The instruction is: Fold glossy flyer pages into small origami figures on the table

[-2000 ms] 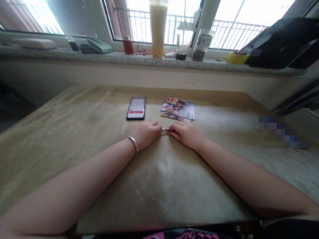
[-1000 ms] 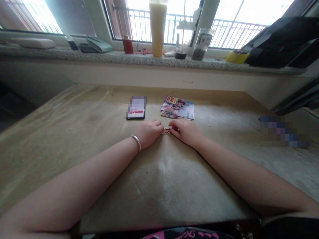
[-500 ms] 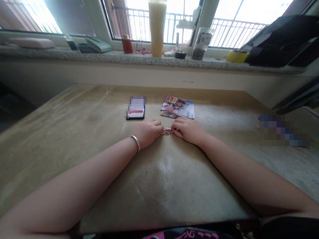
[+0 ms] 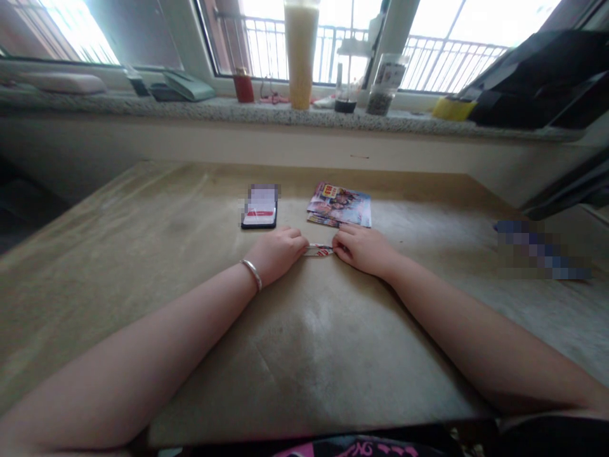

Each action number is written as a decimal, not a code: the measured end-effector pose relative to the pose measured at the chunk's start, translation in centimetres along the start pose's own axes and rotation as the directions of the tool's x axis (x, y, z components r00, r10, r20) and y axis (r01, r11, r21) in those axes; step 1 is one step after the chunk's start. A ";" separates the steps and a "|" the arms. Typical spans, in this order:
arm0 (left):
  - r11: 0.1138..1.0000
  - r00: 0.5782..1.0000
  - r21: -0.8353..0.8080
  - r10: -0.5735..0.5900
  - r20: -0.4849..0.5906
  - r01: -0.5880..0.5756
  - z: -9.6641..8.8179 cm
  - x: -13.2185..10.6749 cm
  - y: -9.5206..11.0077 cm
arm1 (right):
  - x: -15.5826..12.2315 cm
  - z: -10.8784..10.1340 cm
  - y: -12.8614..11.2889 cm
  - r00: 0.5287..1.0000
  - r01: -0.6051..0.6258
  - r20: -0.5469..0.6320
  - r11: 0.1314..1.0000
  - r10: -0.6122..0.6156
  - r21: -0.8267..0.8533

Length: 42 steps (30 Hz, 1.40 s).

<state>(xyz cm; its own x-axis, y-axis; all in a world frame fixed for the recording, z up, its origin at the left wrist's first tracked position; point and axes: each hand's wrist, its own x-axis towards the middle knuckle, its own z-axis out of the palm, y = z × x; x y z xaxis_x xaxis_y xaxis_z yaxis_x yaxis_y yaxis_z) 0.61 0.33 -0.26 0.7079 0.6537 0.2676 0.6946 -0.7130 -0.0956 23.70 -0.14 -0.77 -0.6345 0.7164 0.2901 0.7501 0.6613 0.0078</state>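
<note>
Between my two hands lies a narrow folded strip of printed paper (image 4: 318, 251), white with red marks. My left hand (image 4: 280, 254), with a silver bangle at its wrist, pinches the strip's left end. At the other end, the fingers of my right hand (image 4: 362, 249) are closed on the paper. Both hands rest low over the table, and the fingers cover the strip's ends. Just beyond my right hand are colourful printed leaflets (image 4: 342, 204), stacked slightly askew. A phone (image 4: 261, 209) with a lit, partly blurred screen lies beyond my left hand.
The table (image 4: 214, 355) reaches to the wall under the window. A blurred bluish item (image 4: 537, 249) lies at the far right. On the stone sill (image 4: 190, 111) stand a tall yellowish container (image 4: 301, 57), a red jar (image 4: 243, 87), a clear container (image 4: 383, 86) and a black bag (image 4: 537, 79).
My hands have moved slightly apart, the left one to the left and the right one a little to the right. More of the paper strip shows between them.
</note>
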 end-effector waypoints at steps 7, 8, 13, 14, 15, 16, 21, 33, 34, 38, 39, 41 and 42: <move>1.000 0.999 -0.025 0.012 0.048 -0.011 -0.5 -0.3 -0.2 | -0.2 0.2 0.0 0.998 -0.065 -0.019 0.995 0.067 0.080; 0.999 0.999 -0.031 0.010 0.048 -0.009 -0.5 -0.2 -0.2 | -0.3 0.2 -0.1 0.997 -0.068 -0.037 0.991 0.072 0.115; 0.983 1.000 -0.181 -0.017 0.007 0.018 0.1 0.0 -0.1 | -0.3 0.4 -0.8 0.991 -0.016 -0.125 0.949 0.058 0.314; 0.972 1.000 -0.235 -0.015 -0.010 0.012 0.3 0.0 -0.1 | -0.3 0.5 -1.1 0.989 -0.003 -0.136 0.941 0.052 0.339; 0.957 1.000 -0.290 -0.014 -0.025 0.006 0.4 0.0 -0.1 | -0.3 0.5 -1.3 0.989 0.001 -0.138 0.932 0.053 0.363; 0.939 0.999 -0.345 -0.021 -0.037 0.007 0.5 0.0 -0.1 | -0.3 0.5 -1.5 0.988 0.000 -0.140 0.920 0.059 0.393; 0.771 0.984 -0.622 -0.180 -0.005 0.138 0.5 0.0 0.2 | -0.4 0.5 -2.0 0.982 -0.052 -0.117 0.816 0.145 0.576; 0.728 0.979 -0.666 -0.201 0.021 0.164 0.8 0.2 -0.4 | 0.0 1.5 -1.3 0.923 -0.300 0.056 0.620 0.381 0.725; 0.729 0.982 -0.668 -0.187 0.015 0.149 0.7 0.2 -0.4 | 0.0 1.5 -1.3 0.918 -0.316 0.059 0.636 0.392 0.704; 0.782 0.994 -0.617 -0.111 0.004 0.090 0.6 0.2 -0.4 | 0.1 1.5 -1.1 0.933 -0.283 -0.016 0.758 0.361 0.588; 0.805 0.993 -0.587 -0.114 -0.002 0.091 0.7 0.1 -0.4 | 0.2 1.5 -1.0 0.943 -0.244 -0.058 0.799 0.328 0.549; 0.843 0.993 -0.531 -0.115 -0.024 0.085 0.9 0.1 -0.3 | 0.2 1.6 -0.8 0.958 -0.156 -0.140 0.869 0.248 0.469; 0.854 0.993 -0.514 -0.110 -0.038 0.075 1.0 0.1 -0.3 | 0.2 1.6 -0.7 0.963 -0.119 -0.170 0.894 0.211 0.432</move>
<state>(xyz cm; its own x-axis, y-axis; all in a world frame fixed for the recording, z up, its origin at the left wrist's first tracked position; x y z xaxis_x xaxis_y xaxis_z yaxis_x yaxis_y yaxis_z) 0.62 0.85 -1.14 0.6216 0.7182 0.3127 0.5805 -0.6904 0.4318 22.71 -0.08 -2.26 -0.4212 0.7913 0.4433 0.6656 0.6017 -0.4415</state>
